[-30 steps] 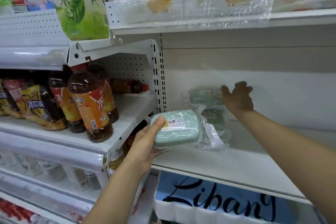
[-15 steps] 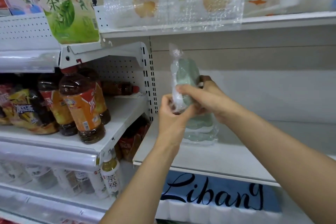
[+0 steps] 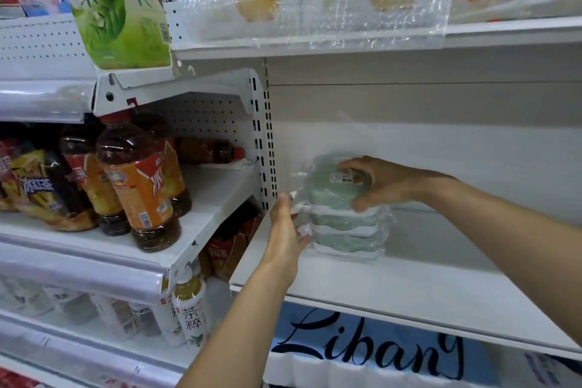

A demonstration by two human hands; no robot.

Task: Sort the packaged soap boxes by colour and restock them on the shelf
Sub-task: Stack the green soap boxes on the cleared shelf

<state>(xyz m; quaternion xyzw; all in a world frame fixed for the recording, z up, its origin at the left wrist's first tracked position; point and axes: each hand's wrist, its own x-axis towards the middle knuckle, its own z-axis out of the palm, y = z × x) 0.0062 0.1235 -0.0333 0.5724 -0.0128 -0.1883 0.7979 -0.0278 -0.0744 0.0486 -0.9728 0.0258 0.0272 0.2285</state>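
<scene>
Box number three is down: the top green soap box [image 3: 338, 189] I held upright a moment ago now lies on the stack, right hand [image 3: 382, 183] curled over it, left hand [image 3: 288, 227] flat against the wrappers.

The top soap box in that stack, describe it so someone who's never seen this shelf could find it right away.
On the white shelf right of the tea bottles, against the back wall, stands a stack of green soap boxes. The top soap box lies under the right hand; it alone shows its barcode sticker.
</scene>
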